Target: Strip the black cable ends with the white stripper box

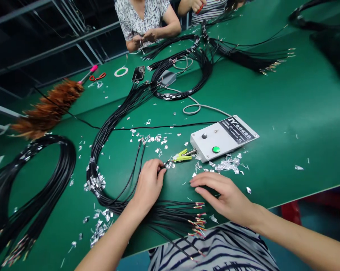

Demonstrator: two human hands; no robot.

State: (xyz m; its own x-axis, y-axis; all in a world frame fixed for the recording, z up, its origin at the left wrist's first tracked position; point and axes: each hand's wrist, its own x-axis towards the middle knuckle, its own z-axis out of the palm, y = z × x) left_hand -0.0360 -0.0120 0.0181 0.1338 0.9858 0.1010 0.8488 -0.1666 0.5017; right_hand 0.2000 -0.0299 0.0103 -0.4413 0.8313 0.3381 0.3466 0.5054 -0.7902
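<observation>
Just one cable end (166, 164) in left hand (149, 184).

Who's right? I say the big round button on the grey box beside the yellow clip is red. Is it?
No. The head view shows the big round button on the grey box beside the yellow clip is green, not red.

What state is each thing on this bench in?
Left hand: pinching a cable end beside the clip.
Right hand: open, flat on the table.
Clip: sticking out from the box; open or shut unclear.
Box: lying flat; button lit or not unclear.
Bundle: looped.
Phone: screen dark.
Scraps: strewn.
</observation>
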